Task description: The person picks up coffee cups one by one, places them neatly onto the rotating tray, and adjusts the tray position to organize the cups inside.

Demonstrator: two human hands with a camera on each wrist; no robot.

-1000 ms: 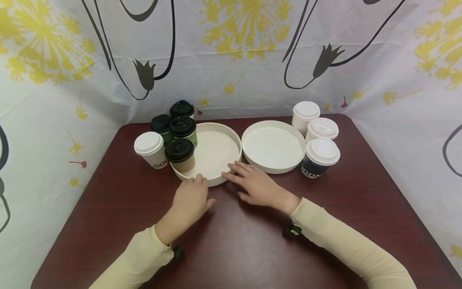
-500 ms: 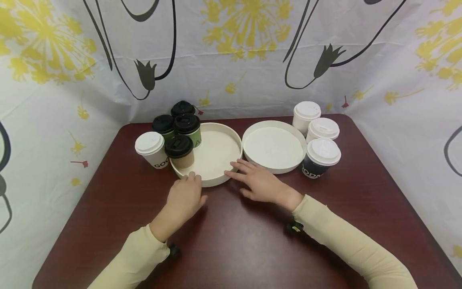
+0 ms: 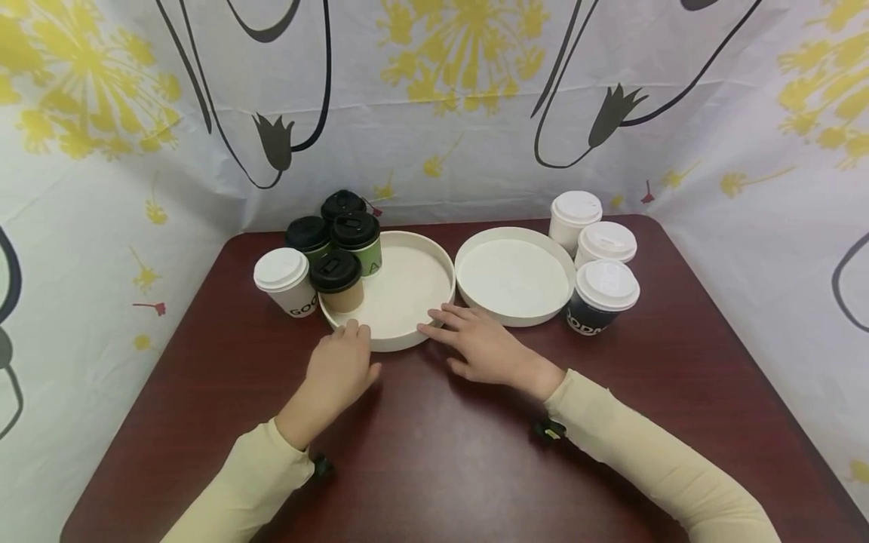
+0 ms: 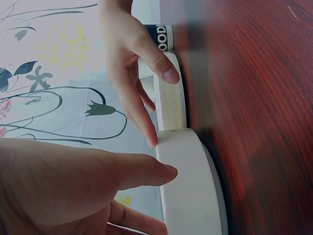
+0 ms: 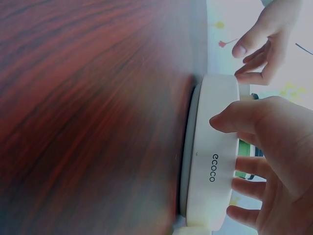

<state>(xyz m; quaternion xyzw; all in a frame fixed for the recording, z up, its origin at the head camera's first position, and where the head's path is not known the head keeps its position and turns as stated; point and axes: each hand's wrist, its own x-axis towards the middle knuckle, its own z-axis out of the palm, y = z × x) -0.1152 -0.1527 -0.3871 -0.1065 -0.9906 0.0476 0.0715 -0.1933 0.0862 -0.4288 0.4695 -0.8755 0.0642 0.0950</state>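
The left round cream tray (image 3: 416, 283) holds a brown paper cup (image 3: 345, 296) and a green one (image 3: 370, 256), both black-lidded, at its left side. My left hand (image 3: 338, 366) hooks its fingers over the tray's front rim; in the left wrist view its thumb lies in front of the tray wall (image 4: 190, 196). At the front right rim, my right hand (image 3: 485, 347) rests spread, fairly straight fingers. The right wrist view shows that hand's thumb before the tray wall marked "ecoco" (image 5: 211, 93), its fingertips at the rim.
A second round tray (image 3: 516, 279) stands beside the first. White-lidded cups line its right side, a black one (image 3: 597, 302) in front. A white cup (image 3: 285, 283) and two black-lidded cups (image 3: 308, 234) stand left of the first tray. A patterned cloth (image 3: 434, 151) hangs behind the table.
My left hand has moved left along the front, and the left tray has turned clockwise. The brown cup has shifted back, the green cup to the right. My right hand has hardly moved.
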